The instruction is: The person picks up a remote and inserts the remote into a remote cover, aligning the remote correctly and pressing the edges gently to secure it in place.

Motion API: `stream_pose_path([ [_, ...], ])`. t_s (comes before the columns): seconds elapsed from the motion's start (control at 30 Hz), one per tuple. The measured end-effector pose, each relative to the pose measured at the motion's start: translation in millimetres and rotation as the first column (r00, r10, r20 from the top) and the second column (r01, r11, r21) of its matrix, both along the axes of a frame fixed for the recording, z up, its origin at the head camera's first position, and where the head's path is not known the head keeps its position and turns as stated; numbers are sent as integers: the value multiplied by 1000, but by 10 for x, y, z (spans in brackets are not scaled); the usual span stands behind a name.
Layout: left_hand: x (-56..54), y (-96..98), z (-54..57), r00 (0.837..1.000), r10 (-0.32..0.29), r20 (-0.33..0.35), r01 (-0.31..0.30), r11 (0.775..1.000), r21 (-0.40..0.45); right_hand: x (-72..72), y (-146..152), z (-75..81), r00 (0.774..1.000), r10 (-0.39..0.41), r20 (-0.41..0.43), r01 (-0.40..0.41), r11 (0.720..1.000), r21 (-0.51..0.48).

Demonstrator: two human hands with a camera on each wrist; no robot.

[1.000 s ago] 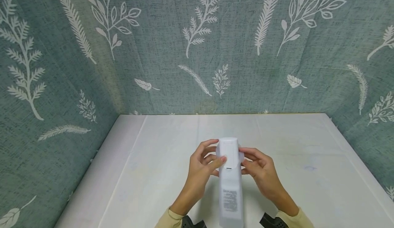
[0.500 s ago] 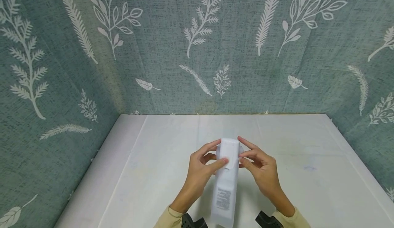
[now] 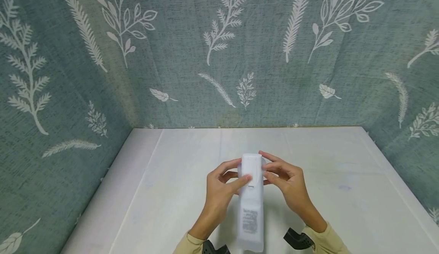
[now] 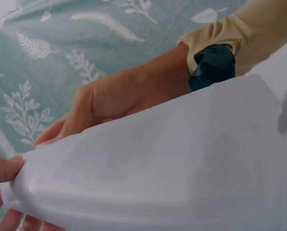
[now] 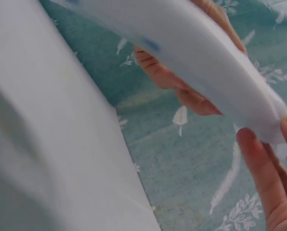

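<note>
A long white plastic device [image 3: 251, 200] is held lengthwise over the table, its label of small print [image 3: 250, 221] facing up. Near its far end is a panel with a small slot, and a translucent rounded piece [image 3: 263, 162] juts out at the sides there. My left hand [image 3: 217, 196] grips this end, thumb on the panel and fingers behind the left edge. With thumb and fingers, my right hand [image 3: 291, 183] pinches the right edge by the rounded piece, index finger extended to the far tip. The device's broad underside [image 4: 158, 159] fills much of the left wrist view.
The white table [image 3: 171, 193] stretches out around the hands. Green leaf-patterned cloth [image 3: 178, 55] rises along its back and sides. Dark wrist straps [image 3: 298, 239] show at both sleeve cuffs.
The device's near end has swung left, and the device and both hands have shifted slightly left. My right index finger has lifted from the side edge to the far tip.
</note>
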State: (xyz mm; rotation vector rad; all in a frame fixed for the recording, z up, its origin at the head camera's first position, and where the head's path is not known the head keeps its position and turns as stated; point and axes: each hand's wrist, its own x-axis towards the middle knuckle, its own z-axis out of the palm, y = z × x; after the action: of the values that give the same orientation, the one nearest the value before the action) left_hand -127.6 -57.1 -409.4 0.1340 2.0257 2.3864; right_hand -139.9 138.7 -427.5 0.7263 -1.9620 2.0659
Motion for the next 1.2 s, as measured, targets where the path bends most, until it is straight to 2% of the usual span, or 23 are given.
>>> stream_pose_path([
  [0.17, -7, 4, -2, 999, 38, 13, -38, 999, 13, 5, -49, 42, 999, 51, 13, -51, 998, -30],
  [0.4, -8, -28, -6, 999, -21, -28, 23, 997, 70, 10, -104, 110, 995, -44, 89, 49, 998, -50],
  [0.67, -26, -22, -11, 999, -38, -15, 40, 992, 123, 49, -120, 141, 988, -66, 138, 68, 998, -7],
  [0.93, -39, -16, 46, 999, -35, -30, 37, 996, 77, 84, -76, 104, 992, -62, 107, 58, 998, 34],
  [1.2, -33, -12, 107, 995, -96, 36, 95, 995, 17, 132, -77, 92, 993, -74, 87, 71, 997, 34],
])
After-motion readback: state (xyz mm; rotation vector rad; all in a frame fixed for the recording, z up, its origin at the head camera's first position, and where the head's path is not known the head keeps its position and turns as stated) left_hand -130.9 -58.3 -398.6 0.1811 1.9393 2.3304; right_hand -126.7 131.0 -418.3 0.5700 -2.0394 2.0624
